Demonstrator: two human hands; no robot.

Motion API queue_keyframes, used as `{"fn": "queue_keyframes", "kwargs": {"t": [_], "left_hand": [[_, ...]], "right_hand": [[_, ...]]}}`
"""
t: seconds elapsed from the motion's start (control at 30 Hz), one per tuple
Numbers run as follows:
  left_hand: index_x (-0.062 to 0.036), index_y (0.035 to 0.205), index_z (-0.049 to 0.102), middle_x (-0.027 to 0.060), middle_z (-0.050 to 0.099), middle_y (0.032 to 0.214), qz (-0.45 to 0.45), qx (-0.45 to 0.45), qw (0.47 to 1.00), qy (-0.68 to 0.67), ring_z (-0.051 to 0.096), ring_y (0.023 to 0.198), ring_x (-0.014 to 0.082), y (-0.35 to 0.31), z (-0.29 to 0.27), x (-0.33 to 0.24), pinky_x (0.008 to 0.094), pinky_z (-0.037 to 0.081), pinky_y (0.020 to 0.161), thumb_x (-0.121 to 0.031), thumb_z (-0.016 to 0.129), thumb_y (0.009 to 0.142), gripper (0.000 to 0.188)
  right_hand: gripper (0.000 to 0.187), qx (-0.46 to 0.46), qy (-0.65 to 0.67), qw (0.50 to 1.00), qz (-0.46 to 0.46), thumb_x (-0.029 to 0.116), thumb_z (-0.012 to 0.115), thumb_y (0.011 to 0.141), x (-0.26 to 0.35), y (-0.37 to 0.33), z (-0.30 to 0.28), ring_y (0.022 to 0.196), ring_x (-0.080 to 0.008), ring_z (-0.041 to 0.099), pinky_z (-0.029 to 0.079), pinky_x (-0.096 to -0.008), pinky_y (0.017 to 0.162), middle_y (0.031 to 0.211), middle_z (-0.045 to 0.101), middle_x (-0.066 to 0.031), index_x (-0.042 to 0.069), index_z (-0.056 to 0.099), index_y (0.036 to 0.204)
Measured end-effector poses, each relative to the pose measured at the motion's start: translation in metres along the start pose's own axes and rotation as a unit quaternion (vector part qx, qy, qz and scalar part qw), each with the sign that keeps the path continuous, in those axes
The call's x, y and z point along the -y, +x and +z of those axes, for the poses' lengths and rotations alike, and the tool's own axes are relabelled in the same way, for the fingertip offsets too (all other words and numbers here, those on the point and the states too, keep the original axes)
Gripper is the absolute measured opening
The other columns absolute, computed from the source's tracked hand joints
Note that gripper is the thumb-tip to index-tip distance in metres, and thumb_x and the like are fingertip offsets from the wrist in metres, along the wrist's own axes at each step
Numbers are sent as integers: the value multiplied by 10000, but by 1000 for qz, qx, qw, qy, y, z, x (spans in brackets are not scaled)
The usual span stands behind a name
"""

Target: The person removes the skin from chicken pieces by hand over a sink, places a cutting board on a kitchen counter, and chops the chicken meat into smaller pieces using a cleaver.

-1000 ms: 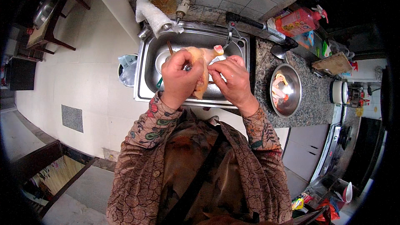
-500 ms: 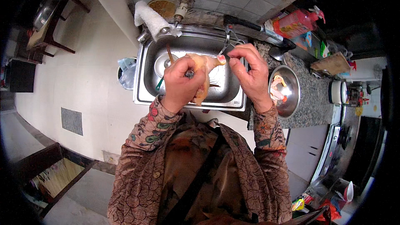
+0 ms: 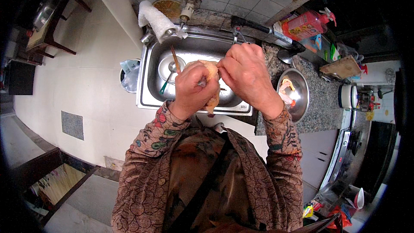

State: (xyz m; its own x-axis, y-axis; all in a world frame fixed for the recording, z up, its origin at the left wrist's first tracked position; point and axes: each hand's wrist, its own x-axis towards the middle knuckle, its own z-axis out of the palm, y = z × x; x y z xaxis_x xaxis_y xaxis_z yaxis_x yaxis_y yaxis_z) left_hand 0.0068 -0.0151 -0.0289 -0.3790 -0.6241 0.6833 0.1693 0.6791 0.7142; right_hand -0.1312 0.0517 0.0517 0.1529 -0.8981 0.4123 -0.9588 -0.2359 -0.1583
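My left hand [image 3: 194, 86] is wrapped round a piece of raw, yellow-skinned chicken [image 3: 210, 70] above the sink. A small shiny grey bit shows at its thumb and curled fingers; what it is I cannot make out. My right hand [image 3: 248, 75] is closed, its fingertips pinched against the right side of the chicken and hiding much of it. Below, in the stainless sink [image 3: 144, 77], lies a round metal dish [image 3: 166, 71] with a green-handled spoon [image 3: 164, 87] and brown chopsticks [image 3: 173, 54] beside my left hand.
To the right, a steel bowl [image 3: 302, 103] with raw chicken pieces [image 3: 286, 89] stands on the granite counter [image 3: 323, 108]. A ladle [image 3: 284, 56] lies behind it. A white towel [image 3: 155, 20] hangs at the sink's back left. A pink pump bottle [image 3: 304, 26] stands at the back right.
My right hand has moved left onto the chicken and now pinches it. The chicken's bone end, which pointed right, is now hidden. My left hand has shifted slightly right and down.
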Motion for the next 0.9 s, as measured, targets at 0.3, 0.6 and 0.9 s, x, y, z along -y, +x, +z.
{"fn": "queue_keyframes", "kwargs": {"t": [0.3,0.6,0.9], "left_hand": [[-35,730,496,119,570,731,0,7,1000,-14,574,669,282,-4,-2,0,336,465,600,14,658,627,199],[-27,744,509,121,570,737,17,39,998,-57,571,686,283,-2,-3,-11,354,458,645,23,661,628,197],[-52,687,487,84,517,655,27,16,998,-61,523,602,268,-1,-4,-13,345,425,557,13,643,635,177]], "right_hand": [[80,-31,78,993,76,100,642,681,-3,-8,6,790,-225,500,365,-367,711,758,484,-42,84,593,743],[129,-13,28,999,27,92,654,666,6,-10,1,765,-230,497,369,-359,706,769,500,-46,78,604,783],[194,-67,193,948,244,227,647,777,11,-27,3,715,-283,549,453,-346,601,811,523,-92,62,574,848]]}}
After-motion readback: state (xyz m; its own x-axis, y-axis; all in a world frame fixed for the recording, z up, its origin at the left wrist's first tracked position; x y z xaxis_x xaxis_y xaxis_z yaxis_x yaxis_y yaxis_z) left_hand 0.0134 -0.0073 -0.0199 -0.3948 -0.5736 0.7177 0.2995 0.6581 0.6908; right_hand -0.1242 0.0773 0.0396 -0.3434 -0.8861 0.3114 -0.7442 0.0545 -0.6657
